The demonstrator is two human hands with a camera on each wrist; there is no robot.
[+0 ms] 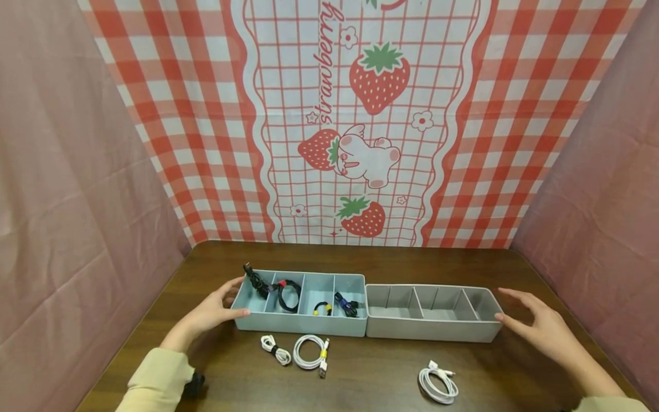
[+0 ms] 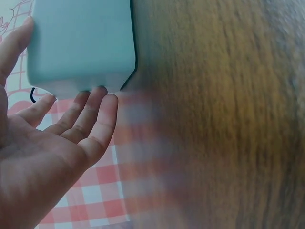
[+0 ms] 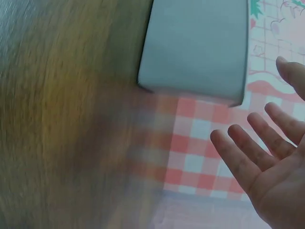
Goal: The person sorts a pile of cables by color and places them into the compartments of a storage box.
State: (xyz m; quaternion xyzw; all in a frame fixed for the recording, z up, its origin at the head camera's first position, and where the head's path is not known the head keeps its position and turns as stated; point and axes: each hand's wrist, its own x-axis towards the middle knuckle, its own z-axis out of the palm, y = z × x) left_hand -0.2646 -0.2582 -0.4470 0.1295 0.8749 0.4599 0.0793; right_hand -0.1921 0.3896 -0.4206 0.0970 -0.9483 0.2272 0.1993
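Note:
A light blue compartment box (image 1: pixel 301 324) stands end to end with a grey compartment box (image 1: pixel 432 331). My left hand (image 1: pixel 213 309) touches the blue box's left end, thumb at the front rim and fingertips against the end wall. At the grey box's right end is my right hand (image 1: pixel 538 320), fingers spread and thumb close to the corner. In the right wrist view its fingers extend apart from the box. Coiled black cables lie in the blue box, one with a red tie (image 1: pixel 289 296), another with a blue tie (image 1: pixel 347 304); a small coil with yellow ties (image 1: pixel 322 309) sits between dividers.
In front of the boxes lie a white cable with a black tie (image 1: pixel 276 350), a white cable with a yellow tie (image 1: pixel 309 352) and another coiled white cable (image 1: pixel 437 384) farther right. A strawberry-print cloth (image 1: pixel 360 143) hangs behind the wooden table (image 1: pixel 360 260).

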